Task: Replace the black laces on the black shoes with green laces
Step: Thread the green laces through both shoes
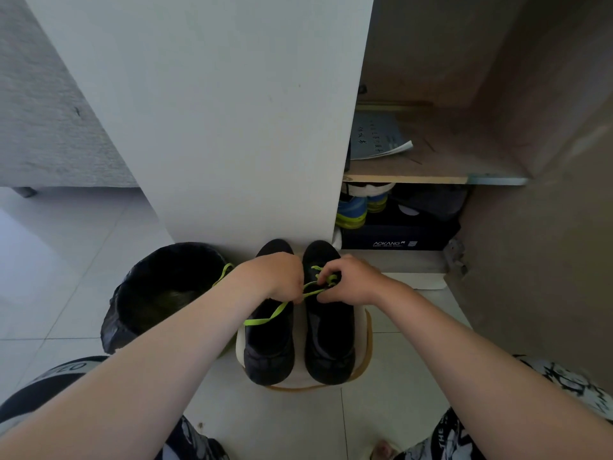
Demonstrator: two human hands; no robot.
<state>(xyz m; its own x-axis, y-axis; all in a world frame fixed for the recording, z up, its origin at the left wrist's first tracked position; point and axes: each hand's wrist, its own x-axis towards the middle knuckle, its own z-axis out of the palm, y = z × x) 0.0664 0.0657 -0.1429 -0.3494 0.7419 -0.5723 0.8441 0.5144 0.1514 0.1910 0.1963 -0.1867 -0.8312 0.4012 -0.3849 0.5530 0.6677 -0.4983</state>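
At the left of the frame stands a bin lined with a black bag. A short green strand shows at the bin's right rim, just behind my left wrist. I cannot tell if it is the far end of the same lace or a second one.

My left hand is at centre frame, above the left-of-frame shoe. Its fingers are curled and pinch the green lace at the hand's lower right. The loose tail drops from there toward the lower left, across that shoe's upper.

Both black shoes stand side by side on a low white stand, nearly touching, with their long axes running up and down the frame.

From my left hand's pinch the lace runs to the right across the gap between the shoes, into the eyelets of the right-of-frame shoe. My right hand is there, fingers bent round the lace where it crosses the eyelets.

So the lacing lies under my right hand, and the slack lies to the left. My right hand is the nearer one to feed the next eyelet, I think, while my left draws the lace leftward and taut.

At the right of the frame an open cupboard holds blue-and-yellow trainers.
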